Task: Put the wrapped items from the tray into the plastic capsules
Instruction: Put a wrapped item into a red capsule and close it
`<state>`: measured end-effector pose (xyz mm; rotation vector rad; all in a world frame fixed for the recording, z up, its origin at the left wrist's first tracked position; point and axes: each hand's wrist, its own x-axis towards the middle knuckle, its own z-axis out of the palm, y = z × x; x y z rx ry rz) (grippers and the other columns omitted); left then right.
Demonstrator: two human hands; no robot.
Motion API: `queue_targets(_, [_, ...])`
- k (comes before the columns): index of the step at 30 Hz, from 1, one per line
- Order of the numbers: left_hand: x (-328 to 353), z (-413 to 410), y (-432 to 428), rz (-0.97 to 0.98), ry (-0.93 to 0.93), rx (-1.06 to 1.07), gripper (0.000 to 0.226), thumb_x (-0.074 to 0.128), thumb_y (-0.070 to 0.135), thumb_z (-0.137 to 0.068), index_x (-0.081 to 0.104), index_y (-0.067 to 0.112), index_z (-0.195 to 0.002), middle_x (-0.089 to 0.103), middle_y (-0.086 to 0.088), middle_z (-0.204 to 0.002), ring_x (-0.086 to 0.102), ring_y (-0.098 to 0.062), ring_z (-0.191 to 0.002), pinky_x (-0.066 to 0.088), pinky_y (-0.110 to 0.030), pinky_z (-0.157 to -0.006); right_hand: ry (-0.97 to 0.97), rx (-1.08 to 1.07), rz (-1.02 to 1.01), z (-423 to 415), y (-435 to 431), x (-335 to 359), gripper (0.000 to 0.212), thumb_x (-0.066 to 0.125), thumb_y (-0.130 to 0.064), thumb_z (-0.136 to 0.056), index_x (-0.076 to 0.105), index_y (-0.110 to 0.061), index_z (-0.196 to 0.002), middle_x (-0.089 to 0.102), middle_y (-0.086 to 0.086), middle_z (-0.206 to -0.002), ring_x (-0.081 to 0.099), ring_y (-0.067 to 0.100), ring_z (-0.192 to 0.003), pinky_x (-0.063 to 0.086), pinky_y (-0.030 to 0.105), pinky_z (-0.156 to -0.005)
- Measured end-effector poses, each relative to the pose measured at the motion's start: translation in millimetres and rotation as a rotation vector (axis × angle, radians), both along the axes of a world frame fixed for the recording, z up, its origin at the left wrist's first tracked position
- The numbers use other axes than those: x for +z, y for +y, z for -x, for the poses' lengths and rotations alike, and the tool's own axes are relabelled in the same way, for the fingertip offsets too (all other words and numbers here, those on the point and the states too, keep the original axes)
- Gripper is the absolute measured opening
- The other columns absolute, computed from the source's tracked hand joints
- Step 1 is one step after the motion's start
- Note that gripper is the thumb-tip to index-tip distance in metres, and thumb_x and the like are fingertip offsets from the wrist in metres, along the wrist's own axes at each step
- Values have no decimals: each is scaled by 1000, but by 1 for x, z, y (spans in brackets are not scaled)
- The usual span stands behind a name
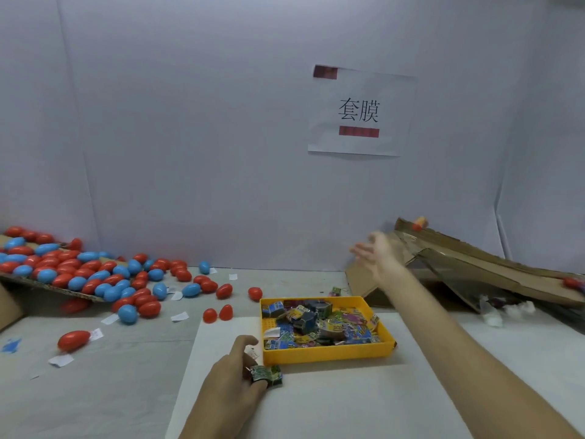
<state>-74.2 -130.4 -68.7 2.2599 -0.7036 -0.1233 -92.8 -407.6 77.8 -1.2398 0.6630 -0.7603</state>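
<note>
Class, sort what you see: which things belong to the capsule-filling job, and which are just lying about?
Job: tray, wrapped items, packet in left hand, red and blue capsules.
Lying about: wall sign, blue scrap, white wad.

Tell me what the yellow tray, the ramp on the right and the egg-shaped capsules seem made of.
Yellow tray: probably moulded plastic, even colour, thin straight walls, satin finish. Ramp: brown cardboard, creased and folded, partly shiny, perhaps taped. Capsules: likely hard plastic, glossy, with bright highlights.

A packing workstation: heaped plastic capsules (95,274), cardboard chute (474,264), taped paper sign (361,112) on the backdrop.
</note>
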Motion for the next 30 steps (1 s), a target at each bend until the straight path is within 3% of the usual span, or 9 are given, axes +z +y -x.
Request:
queue_targets(3, [0, 1, 2, 17, -5, -6, 56, 76, 27, -83, 34, 46, -114, 63, 15, -92, 61, -2, -87, 42, -5, -68, 54, 210, 301, 13, 55, -45, 19, 47, -9, -100, 65, -3, -103, 71, 12, -93, 69, 18, -77, 57, 28, -69])
queue_targets(6, [2, 4, 6, 52, -7, -6, 53, 77, 24, -82, 38, 45, -110, 63, 18, -87, 61, 0, -84, 40, -2, -66, -10, 287, 567, 36, 101, -85, 20, 54, -6, -96, 69, -15, -86, 70, 3, -71, 62, 10, -55, 48, 21, -51])
queue_targets(11, [3, 5, 8, 91, 8, 1, 52, 77, 22, -82, 40, 44, -111, 63, 21, -86, 61, 2, -82, 42, 0, -64, 21, 379, 1063, 54, 122, -127, 24, 62, -5, -86, 73, -26, -83, 65, -18, -77, 60, 9, -70, 42, 13, -58])
queue_targets(17, [4, 6, 13, 127, 22, 13, 47, 78, 19, -80, 46, 38, -109, 65, 16, -88, 62, 0, -82, 44, -5, -66, 109, 585, 1149, 52, 117, -138, 26, 62, -5, -82, 77, -23, -93, 59, -17, -88, 57, 9, -68, 39, 10, -61])
queue_targets(21, [6, 5, 15, 130, 27, 14, 37, 78, 15, -79, 56, 33, -102, 67, 13, -87, 63, -1, -80, 49, -9, -70, 211, 599, 1280, 52, 113, -140, 25, 65, -19, -84, 75, -28, -105, 52, -22, -89, 53, -3, -78, 38, 8, -65])
queue_targets(30, [9, 4, 15, 78, 5, -14, 33, 77, 17, -80, 61, 38, -99, 70, 15, -94, 65, 1, -87, 44, -2, -70, 256, 629, 1294, 51, 111, -139, 24, 69, -31, -84, 75, -34, -107, 63, -21, -86, 55, 1, -79, 42, 11, -65])
